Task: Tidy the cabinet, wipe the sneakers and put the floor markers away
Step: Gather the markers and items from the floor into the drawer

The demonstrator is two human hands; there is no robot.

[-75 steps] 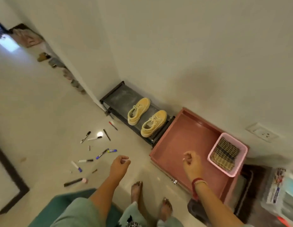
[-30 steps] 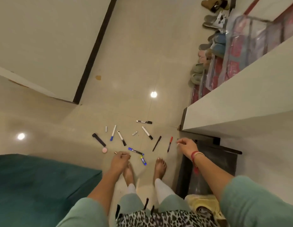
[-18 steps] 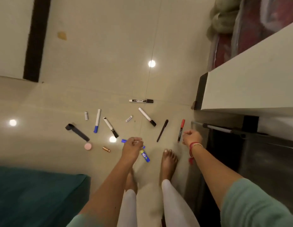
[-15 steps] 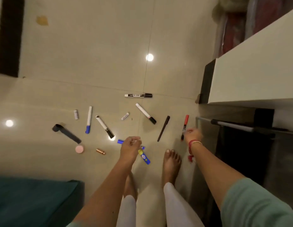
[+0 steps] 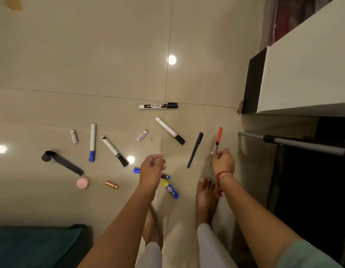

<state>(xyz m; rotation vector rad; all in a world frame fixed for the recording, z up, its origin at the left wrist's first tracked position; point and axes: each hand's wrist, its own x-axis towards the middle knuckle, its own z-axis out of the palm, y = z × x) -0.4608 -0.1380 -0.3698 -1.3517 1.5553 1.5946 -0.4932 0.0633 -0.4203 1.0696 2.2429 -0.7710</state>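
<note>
Floor-marker pickup. Pinching red marker (image 5: 219,135) by its 6 o'clock end with right hand (image 5: 223,163); left hand (image 5: 151,169) half-curled, hold unclear. Next: lift, take black pen (image 5: 194,149) at 9 o'clock.

A home: glossy floor tiles (image 5: 110,55), bare feet (image 5: 205,192).

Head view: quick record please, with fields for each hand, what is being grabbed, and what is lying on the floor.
left hand: hovers over the blue marker, fingers curled; cannot tell if it holds anything
right hand: pinches the lower end of the red marker
lying on floor, among others: black pen, labelled marker, blue-capped marker, glue stick
other bits: pink disc, copper tube, dark strip
</note>
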